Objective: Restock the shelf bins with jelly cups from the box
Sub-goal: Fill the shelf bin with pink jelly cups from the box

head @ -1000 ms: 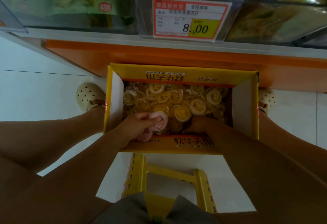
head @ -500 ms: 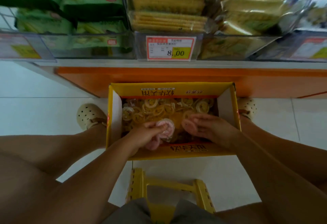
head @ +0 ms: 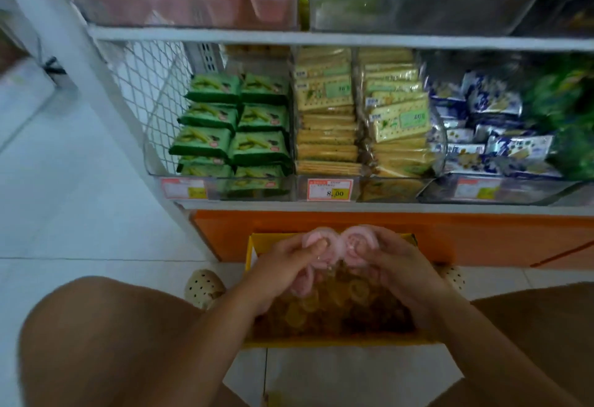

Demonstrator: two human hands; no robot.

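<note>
While above the box [head: 321, 341], jelly cups [head: 332, 245] tight within left hand [head: 283, 266], right hand [head: 397, 270].

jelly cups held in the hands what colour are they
Pink; the jelly cups show best in the head view.

A pale glossy tiled floor [head: 80, 213] with thin grout lines spreads to the left and underfoot. On it stands a white metal shelf rack [head: 385, 40], with a slanting corner post, a white wire mesh side panel [head: 151, 85] and a flat orange base board [head: 498, 236]. Its lower shelf carries green snack packets [head: 234, 130], yellow cracker packs [head: 328, 136] and blue-and-white wrapped packets [head: 491, 107], under dim, even light
</note>
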